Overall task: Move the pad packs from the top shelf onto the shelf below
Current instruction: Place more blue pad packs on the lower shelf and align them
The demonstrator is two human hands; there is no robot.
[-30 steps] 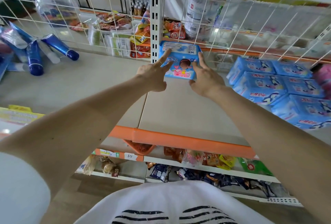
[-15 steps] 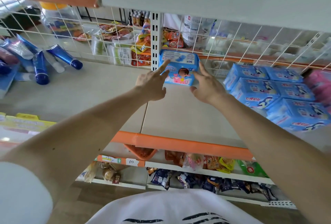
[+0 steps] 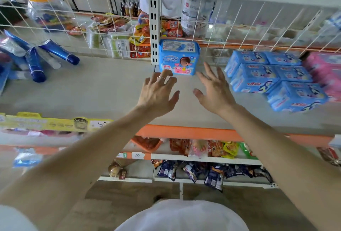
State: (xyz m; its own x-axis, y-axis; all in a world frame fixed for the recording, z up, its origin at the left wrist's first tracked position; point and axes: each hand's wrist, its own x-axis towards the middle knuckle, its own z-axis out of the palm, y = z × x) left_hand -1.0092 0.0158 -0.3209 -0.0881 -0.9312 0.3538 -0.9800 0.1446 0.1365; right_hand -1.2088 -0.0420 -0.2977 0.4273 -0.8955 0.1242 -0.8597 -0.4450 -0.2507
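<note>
Both arms stretch forward over the grey shelf (image 3: 110,86), bare to the elbow, palms turned down. The left hand (image 3: 158,94) has its fingers spread and lightly bent, with a thin ring (image 3: 161,78) on one of them, and it grips nothing. Its fingertips reach the lower left corner of the pad pack (image 3: 180,59), though I cannot tell if they actually touch it. The right hand (image 3: 215,92) is splayed wide too, thumb out to the side and fingers straight, just below and to the right of the pack and clear of it. The two hands are apart with a gap of bare shelf between them, and neither one holds anything.

The pack itself is light blue with a cartoon girl on the front. It stands upright at the back of the shelf against the white wire grid (image 3: 258,27), just beside the slotted upright post (image 3: 154,27). To the right lies a cluster of blue pad packs (image 3: 273,77), with pink packs (image 3: 324,72) beyond them. Dark blue tubes (image 3: 55,53) lie at the far left. Under the shelf's orange front edge (image 3: 184,132), snack bags (image 3: 203,147) fill the lower shelves.
</note>
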